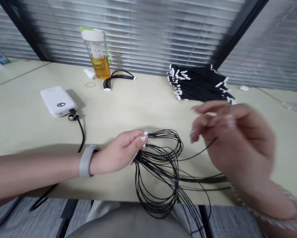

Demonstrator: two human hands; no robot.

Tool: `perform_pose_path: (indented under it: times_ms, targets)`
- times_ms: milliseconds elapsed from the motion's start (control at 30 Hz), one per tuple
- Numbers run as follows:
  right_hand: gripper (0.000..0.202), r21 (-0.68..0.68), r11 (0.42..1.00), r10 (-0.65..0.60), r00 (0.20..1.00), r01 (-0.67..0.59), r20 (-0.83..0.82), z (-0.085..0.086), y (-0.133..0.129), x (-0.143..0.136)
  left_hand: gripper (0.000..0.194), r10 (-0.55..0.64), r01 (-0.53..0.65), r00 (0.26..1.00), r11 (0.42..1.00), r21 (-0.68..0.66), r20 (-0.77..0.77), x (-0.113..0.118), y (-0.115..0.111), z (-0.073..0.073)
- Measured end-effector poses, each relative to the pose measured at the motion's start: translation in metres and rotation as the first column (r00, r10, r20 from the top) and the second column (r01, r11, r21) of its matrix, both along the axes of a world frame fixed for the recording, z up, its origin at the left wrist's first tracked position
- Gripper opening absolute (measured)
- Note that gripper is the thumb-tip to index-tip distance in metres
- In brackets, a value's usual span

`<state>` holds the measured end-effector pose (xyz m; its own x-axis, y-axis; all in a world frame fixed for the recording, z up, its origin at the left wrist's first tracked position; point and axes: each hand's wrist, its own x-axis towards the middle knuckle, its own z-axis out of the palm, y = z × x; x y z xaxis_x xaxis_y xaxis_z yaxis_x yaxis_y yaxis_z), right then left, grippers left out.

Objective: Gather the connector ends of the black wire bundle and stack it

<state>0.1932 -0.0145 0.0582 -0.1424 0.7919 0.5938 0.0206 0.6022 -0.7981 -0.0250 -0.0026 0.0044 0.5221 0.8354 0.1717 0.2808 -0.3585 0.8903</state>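
My left hand (122, 150) is closed around white connectors (145, 139) at the end of a wire harness, thumb pressed on top. From there thin black wires (160, 158) loop out to the right, some hanging over the table's front edge. My right hand (240, 142) is raised at the right, blurred by motion, with its fingers curled. A single black wire (198, 154) rises from the bundle into its curled fingers; the wire's tip is hidden there. Other wires pass behind or under this hand.
At the back right lies a pile of black wire harnesses (198, 82) with white connectors. A smaller harness (122, 75) sits near a bottle of amber liquid (100, 64). A white power bank (57, 100) with a black cable (82, 132) is at left. Blinds (138, 29) stand behind the table.
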Motion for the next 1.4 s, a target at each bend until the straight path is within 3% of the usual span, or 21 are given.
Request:
perform_pose_path:
  times_ms: [67, 133, 200, 267, 333, 433, 633, 967, 1233, 1300, 1400]
  targets:
    - [0.012, 0.008, 1.000, 0.008, 0.985, -0.006, -0.174, 0.007, 0.000, 0.004, 0.032, 0.005, -0.005, 1.000, 1.000, 0.013, -0.004, 0.001, 0.000, 0.001]
    - [0.011, -0.023, 1.000, -0.006, 0.990, 0.003, -0.139, 0.010, 0.001, 0.005, 0.031, 0.009, -0.009, 1.000, 1.000, 0.020, -0.004, 0.001, 0.000, 0.001]
    - [0.010, -0.130, 0.991, 0.004, 0.997, 0.007, 0.082, 0.008, 0.002, 0.003, 0.031, 0.008, -0.008, 1.000, 1.000, 0.019, 0.004, 0.001, 0.001, 0.001]
    - [0.015, -0.208, 0.978, 0.051, 0.932, 0.026, 0.358, 0.003, 0.003, -0.002, 0.031, 0.006, -0.006, 1.000, 1.000, 0.017, 0.016, 0.001, 0.001, 0.000]
    - [0.020, -0.189, 0.981, 0.074, 0.835, 0.036, 0.546, -0.003, 0.003, -0.007, 0.032, 0.002, -0.002, 1.000, 1.000, 0.014, 0.023, 0.000, 0.001, 0.000]
    - [0.023, -0.119, 0.993, 0.072, 0.760, 0.007, 0.646, -0.010, 0.003, -0.011, 0.033, -0.005, 0.005, 1.000, 1.000, 0.014, 0.028, 0.000, 0.000, -0.001]
    - [0.023, -0.113, 0.993, 0.091, 0.709, -0.016, 0.699, -0.013, 0.006, -0.011, 0.033, -0.021, 0.021, 0.999, 1.000, 0.023, 0.029, 0.000, -0.001, 0.000]
    - [0.019, -0.113, 0.991, 0.134, 0.715, -0.077, 0.687, -0.011, 0.007, -0.012, 0.030, -0.036, 0.036, 0.999, 0.999, 0.024, 0.018, 0.001, -0.001, 0.000]
    - [0.020, -0.102, 0.988, 0.151, 0.675, -0.112, 0.723, -0.020, 0.006, -0.020, 0.030, -0.020, 0.022, 0.999, 0.998, 0.054, -0.035, 0.001, -0.001, -0.001]
    - [0.019, -0.085, 0.989, 0.143, 0.662, -0.120, 0.735, -0.015, 0.006, -0.018, 0.030, -0.019, 0.021, 0.999, 0.998, 0.055, -0.036, 0.002, -0.001, -0.001]
    - [0.007, 0.012, 0.999, 0.022, 0.723, -0.042, 0.691, 0.003, 0.007, -0.006, 0.031, -0.012, 0.013, 1.000, 1.000, 0.018, -0.027, 0.003, -0.001, 0.001]
